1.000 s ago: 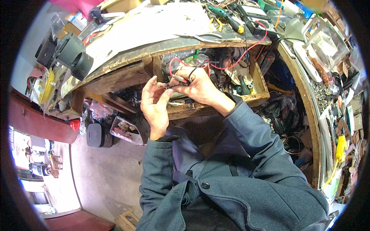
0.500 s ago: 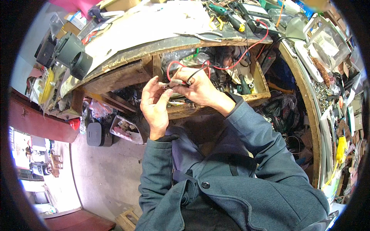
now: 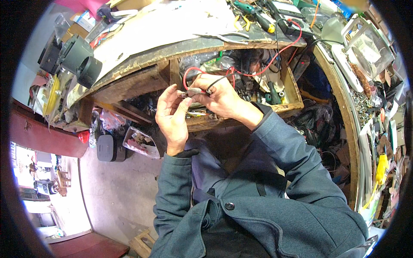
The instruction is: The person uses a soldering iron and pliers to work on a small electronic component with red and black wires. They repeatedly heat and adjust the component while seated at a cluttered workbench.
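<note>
Both hands meet over the open wooden drawer (image 3: 297, 91) below the bench edge. My right hand (image 3: 226, 101) is closed around the ends of a red lead (image 3: 275, 64) and a black lead (image 3: 220, 78), where greyish clips (image 3: 196, 90) stick out toward the left. My left hand (image 3: 172, 124) pinches a tiny piece at the tip of the clips between thumb and fingers; its kind is too small to tell. From the clips the leads loop up to a black meter-like box (image 3: 291, 26) on the bench at the back right.
On the bench lie a white sheet (image 3: 159, 26), pliers (image 3: 226, 39) and a green screwdriver (image 3: 244, 6). Loose tools and plastic bags fill the drawer, including a green-handled tool (image 3: 273, 93). A cluttered side bench (image 3: 349, 116) runs along the right. A carton (image 3: 141, 144) stands on the floor.
Hardly anything differs. My hands stay together with the leads and clips, and the view has shifted very slightly.
</note>
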`<state>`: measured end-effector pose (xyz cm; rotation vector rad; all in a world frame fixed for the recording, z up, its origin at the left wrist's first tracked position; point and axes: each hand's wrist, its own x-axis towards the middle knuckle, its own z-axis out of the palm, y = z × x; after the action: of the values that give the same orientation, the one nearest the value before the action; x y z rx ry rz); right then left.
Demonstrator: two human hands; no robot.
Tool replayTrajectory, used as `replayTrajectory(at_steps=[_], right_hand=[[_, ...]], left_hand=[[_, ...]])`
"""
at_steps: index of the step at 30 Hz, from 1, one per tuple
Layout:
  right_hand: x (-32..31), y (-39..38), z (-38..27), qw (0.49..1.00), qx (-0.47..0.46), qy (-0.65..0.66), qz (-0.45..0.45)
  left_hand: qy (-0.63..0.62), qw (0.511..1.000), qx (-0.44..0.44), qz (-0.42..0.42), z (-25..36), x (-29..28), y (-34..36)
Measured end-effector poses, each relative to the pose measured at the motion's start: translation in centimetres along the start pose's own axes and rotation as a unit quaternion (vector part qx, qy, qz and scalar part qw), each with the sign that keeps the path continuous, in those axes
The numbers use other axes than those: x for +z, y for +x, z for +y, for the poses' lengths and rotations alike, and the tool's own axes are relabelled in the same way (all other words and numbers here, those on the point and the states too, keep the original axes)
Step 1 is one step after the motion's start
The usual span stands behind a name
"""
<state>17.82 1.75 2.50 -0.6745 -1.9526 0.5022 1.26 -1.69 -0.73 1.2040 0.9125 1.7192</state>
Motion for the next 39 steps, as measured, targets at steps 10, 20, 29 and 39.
replayTrajectory(at_steps=[10, 20, 29, 39], right_hand=[[-0.8, 0.5, 0.0, 0.987, 0.123, 0.094, 0.052], [-1.7, 0.8, 2.2, 0.884, 0.304, 0.284, 0.211], [-2.4, 1.2, 0.8, 0.85, 0.314, 0.286, 0.311], [-2.4, 0.8, 2.1, 0.836, 0.271, 0.383, 0.285]], left_hand=[[0.053, 0.998, -0.011, 0.023, -0.1, 0.1, 0.2], [-0.019, 0.999, -0.024, 0.031, 0.0, 0.4, 0.0], [-0.052, 0.997, -0.045, 0.044, -0.1, 0.4, 0.0], [-0.131, 0.988, -0.045, 0.071, -0.1, -0.1, 0.6]])
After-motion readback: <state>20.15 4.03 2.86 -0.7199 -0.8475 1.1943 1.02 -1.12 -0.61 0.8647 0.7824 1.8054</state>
